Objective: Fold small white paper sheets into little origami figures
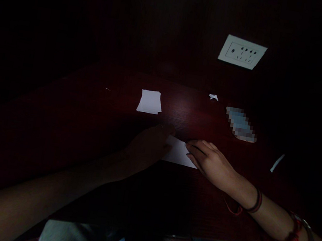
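Note:
A white sheet of paper (pixel 177 153) lies on the dark red wooden table (pixel 87 125) right in front of me. My left hand (pixel 148 145), deep in shadow, rests on the sheet's left part with its fingers lying over it. My right hand (pixel 211 163) lies flat on the sheet's right edge, fingers stretched out and pointing left. Cord bracelets and a metal bangle (pixel 301 240) circle my right forearm.
A small stack of white paper (pixel 150 101) lies farther back at the middle. A tiny folded paper piece (pixel 213 97), a blurred flat object (pixel 241 125) and a narrow paper strip (pixel 277 163) lie at the right. A white wall socket (pixel 242 52) sits behind. The scene is very dark.

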Motion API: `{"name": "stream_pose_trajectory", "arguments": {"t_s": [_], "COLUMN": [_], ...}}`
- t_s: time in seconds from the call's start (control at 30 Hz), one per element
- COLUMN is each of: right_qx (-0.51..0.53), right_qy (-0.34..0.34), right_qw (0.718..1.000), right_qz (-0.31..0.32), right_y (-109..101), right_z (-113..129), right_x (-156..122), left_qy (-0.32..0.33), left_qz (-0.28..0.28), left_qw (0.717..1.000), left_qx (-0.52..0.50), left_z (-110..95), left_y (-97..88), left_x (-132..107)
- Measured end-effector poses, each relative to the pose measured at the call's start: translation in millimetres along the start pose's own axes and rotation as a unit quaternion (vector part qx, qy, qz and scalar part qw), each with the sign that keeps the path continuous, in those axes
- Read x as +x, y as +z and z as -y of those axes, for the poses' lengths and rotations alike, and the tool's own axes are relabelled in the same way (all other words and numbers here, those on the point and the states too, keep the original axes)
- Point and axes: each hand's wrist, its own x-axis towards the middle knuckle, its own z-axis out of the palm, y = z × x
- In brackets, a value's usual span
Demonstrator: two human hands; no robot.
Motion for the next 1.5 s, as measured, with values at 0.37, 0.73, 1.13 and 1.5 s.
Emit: {"name": "stream_pose_trajectory", "arguments": {"t_s": [0.37,0.73,1.13,1.5], "right_qx": [0.049,0.038,0.036,0.049], "right_qy": [0.022,0.008,0.006,0.022], "right_qw": [0.999,0.999,0.999,0.998], "right_qz": [0.006,0.012,0.026,0.022], "right_y": [2.5,5.1,5.9,9.5], "right_z": [-5.4,-7.8,-9.1,-10.3], "right_x": [1.7,3.0,2.1,4.6], "left_qy": [0.182,0.201,0.261,0.124], "left_qz": [0.001,0.013,0.017,0.089], "left_qw": [0.981,0.978,0.962,0.972], "left_qx": [0.073,0.049,0.076,-0.181], "left_z": [0.3,5.6,8.2,15.9], "left_y": [17.9,32.6,32.1,32.6], "left_x": [-18.2,-20.5,-19.6,-21.3]}}
